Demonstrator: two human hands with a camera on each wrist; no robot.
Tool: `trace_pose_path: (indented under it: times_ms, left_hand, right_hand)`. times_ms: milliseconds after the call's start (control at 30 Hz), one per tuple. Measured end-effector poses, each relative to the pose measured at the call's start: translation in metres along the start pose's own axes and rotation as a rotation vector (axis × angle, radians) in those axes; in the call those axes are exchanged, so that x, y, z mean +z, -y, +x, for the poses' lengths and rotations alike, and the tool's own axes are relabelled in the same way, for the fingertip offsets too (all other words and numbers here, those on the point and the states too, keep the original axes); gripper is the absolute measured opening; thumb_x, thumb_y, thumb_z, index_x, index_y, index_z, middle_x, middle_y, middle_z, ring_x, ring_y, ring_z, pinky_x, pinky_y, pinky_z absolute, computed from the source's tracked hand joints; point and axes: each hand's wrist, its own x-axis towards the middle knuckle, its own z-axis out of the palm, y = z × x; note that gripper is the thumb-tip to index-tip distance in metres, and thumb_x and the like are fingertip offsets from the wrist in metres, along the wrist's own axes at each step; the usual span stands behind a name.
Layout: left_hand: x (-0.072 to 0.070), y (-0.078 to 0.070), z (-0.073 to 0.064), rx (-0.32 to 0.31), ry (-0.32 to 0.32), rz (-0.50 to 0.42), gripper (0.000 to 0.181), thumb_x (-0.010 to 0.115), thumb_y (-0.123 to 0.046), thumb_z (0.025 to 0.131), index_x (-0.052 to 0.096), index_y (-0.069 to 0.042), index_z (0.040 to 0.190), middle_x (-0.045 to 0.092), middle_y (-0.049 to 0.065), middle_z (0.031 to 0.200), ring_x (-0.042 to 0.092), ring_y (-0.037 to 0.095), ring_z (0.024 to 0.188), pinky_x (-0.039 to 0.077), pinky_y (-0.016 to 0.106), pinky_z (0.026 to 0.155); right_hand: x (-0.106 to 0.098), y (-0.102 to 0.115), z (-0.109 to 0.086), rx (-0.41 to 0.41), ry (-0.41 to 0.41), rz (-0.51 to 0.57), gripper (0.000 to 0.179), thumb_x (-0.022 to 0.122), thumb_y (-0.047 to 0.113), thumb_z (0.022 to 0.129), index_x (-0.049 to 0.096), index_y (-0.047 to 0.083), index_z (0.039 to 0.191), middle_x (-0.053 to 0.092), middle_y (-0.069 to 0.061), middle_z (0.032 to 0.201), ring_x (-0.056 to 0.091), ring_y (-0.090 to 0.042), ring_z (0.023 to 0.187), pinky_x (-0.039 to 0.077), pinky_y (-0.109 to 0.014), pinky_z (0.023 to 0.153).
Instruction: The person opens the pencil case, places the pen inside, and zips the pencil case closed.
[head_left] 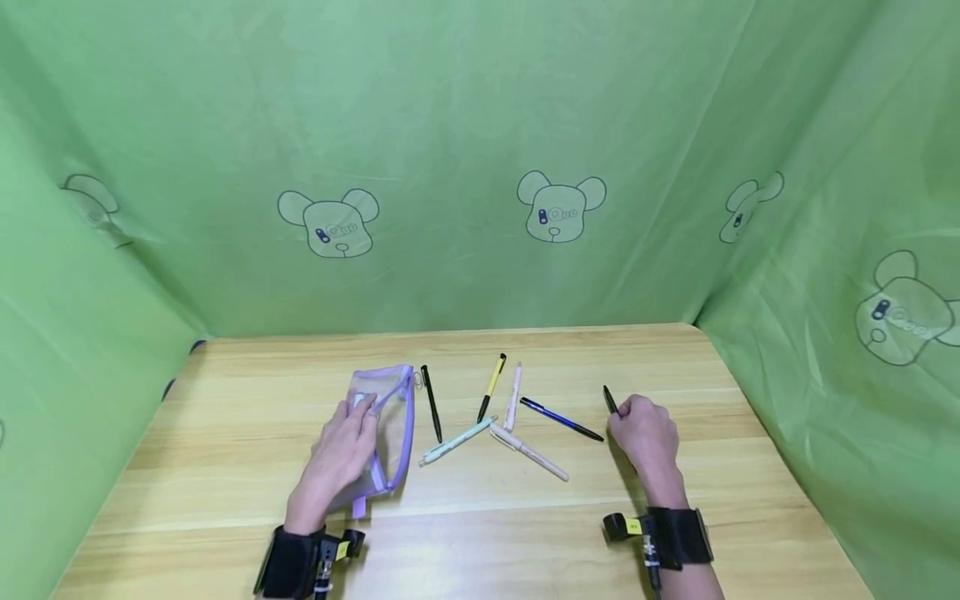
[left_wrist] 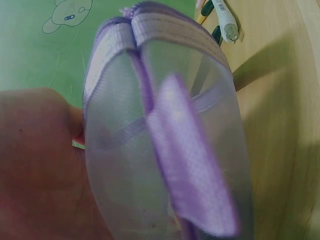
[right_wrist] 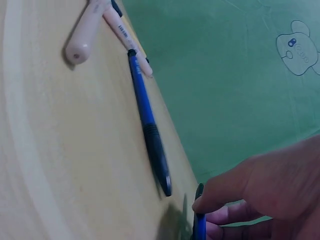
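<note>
My left hand [head_left: 341,446] grips the near side of a translucent pencil case [head_left: 405,437] with purple edging, which lies with its zip side facing right. In the left wrist view, the end of the case and its purple fabric tab [left_wrist: 192,160] fill the middle, and the fingertips are hidden. At the right, my right hand [head_left: 647,433] pinches a pen [head_left: 611,400] between thumb and fingers. That pen looks black from the head but shows a blue barrel [right_wrist: 200,226] in the right wrist view. Nearest to this hand lies a blue pen [head_left: 562,418] with black ends.
Several pens lie between the hands: a black pen [head_left: 432,404], a yellow and black pen [head_left: 492,387], a light pink pen [head_left: 513,397], a pale blue pen [head_left: 459,441] and a beige-pink capped pen [head_left: 531,453]. Green cloth [head_left: 450,283] hangs around the wooden table [head_left: 487,542].
</note>
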Motion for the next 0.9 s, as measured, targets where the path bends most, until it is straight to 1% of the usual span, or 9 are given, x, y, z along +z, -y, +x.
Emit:
trace_pose_path:
  times_ms: [100,167,233,333,533,667,800,900]
  left_hand:
    - [0.001,0.0,0.001,-0.001,-0.002,0.001,0.06,0.015,-0.041,0.108,0.026,-0.008,0.156,0.007,0.039,0.155,0.015,0.062,0.134,0.014,0.081,0.1]
    - [0.001,0.001,0.001,-0.001,-0.001,0.001,0.06,0.015,-0.041,0.108,0.026,-0.008,0.156,0.007,0.039,0.155,0.015,0.063,0.134,0.014,0.082,0.099]
    - [0.002,0.001,0.001,-0.002,-0.002,-0.001,0.06,0.015,-0.041,0.108,0.027,-0.008,0.156,0.007,0.039,0.155,0.015,0.063,0.134,0.014,0.082,0.099]
    - [0.002,0.001,0.001,-0.004,-0.004,-0.006,0.06,0.015,-0.041,0.108,0.027,-0.009,0.156,0.007,0.039,0.155,0.015,0.063,0.134,0.013,0.082,0.1]
    - [0.002,-0.001,0.0,0.003,-0.007,0.002,0.061,0.014,-0.042,0.107,0.027,-0.008,0.156,0.008,0.039,0.155,0.015,0.063,0.134,0.014,0.081,0.1]
    - [0.002,-0.002,-0.001,0.005,-0.007,0.008,0.062,0.013,-0.043,0.107,0.027,-0.007,0.156,0.007,0.039,0.155,0.015,0.062,0.134,0.014,0.081,0.099]
    - [0.003,-0.001,-0.001,0.003,-0.013,0.016,0.062,0.014,-0.043,0.107,0.027,-0.007,0.156,0.007,0.039,0.155,0.016,0.063,0.133,0.015,0.082,0.099]
    - [0.003,-0.002,-0.002,0.006,-0.016,0.017,0.06,0.015,-0.041,0.108,0.028,-0.006,0.156,0.008,0.039,0.155,0.017,0.063,0.133,0.016,0.082,0.099]
  right_hand:
    - [-0.007,0.006,-0.003,-0.008,-0.007,0.046,0.011,0.062,0.015,0.086,0.066,0.004,0.088,0.067,-0.011,0.079,0.06,-0.025,0.063,0.048,-0.038,0.052]
    - [-0.011,0.012,-0.007,-0.029,-0.006,0.091,0.014,0.062,0.015,0.086,0.067,0.003,0.092,0.068,-0.01,0.082,0.061,-0.024,0.066,0.05,-0.037,0.054]
    - [-0.012,0.019,-0.01,-0.063,-0.011,0.138,0.016,0.063,0.014,0.085,0.068,0.002,0.095,0.068,-0.01,0.083,0.062,-0.024,0.069,0.051,-0.036,0.055]
    - [-0.011,0.034,-0.014,-0.105,0.003,0.207,0.019,0.064,0.011,0.083,0.069,0.001,0.099,0.069,-0.01,0.086,0.062,-0.023,0.071,0.052,-0.033,0.056]
    - [-0.002,0.066,-0.021,-0.129,0.027,0.303,0.02,0.068,0.008,0.082,0.069,0.001,0.1,0.069,-0.009,0.087,0.062,-0.019,0.068,0.055,-0.029,0.054]
    - [0.007,0.087,-0.027,-0.155,0.029,0.335,0.018,0.07,0.007,0.081,0.071,0.002,0.099,0.069,-0.006,0.085,0.063,-0.018,0.071,0.057,-0.031,0.061]
    - [0.016,0.111,-0.033,-0.181,0.069,0.386,0.017,0.071,0.007,0.082,0.072,0.003,0.098,0.069,-0.003,0.083,0.063,-0.016,0.071,0.059,-0.031,0.065]
    - [0.025,0.129,-0.038,-0.224,0.093,0.408,0.015,0.072,0.007,0.082,0.073,0.004,0.096,0.068,-0.002,0.08,0.063,-0.013,0.069,0.06,-0.03,0.065]
